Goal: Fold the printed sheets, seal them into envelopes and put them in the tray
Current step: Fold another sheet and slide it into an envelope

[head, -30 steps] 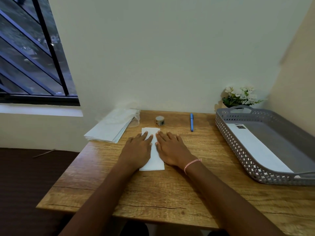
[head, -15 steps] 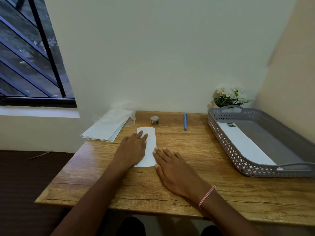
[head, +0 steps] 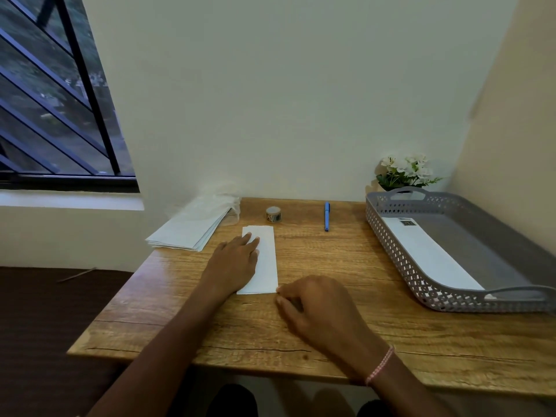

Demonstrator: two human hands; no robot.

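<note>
A white folded sheet [head: 266,260] lies lengthwise on the wooden table [head: 346,266], just left of centre. My left hand [head: 233,264] rests flat on its left half with the fingers straight. My right hand [head: 319,311] sits on the table just near of the sheet, fingers curled, with the fingertips touching the sheet's near right corner; a pinch cannot be made out. A grey perforated tray [head: 391,245] stands at the right with one long white envelope [head: 430,257] lying inside.
A stack of white envelopes [head: 186,231] lies at the table's back left corner, partly over the edge. A small tape roll [head: 273,214] and a blue pen [head: 326,216] sit near the wall. White flowers [head: 404,173] stand behind the tray.
My right hand has slid off the sheet toward me and curled its fingers at the near right corner. My left hand has stayed flat on the sheet.
</note>
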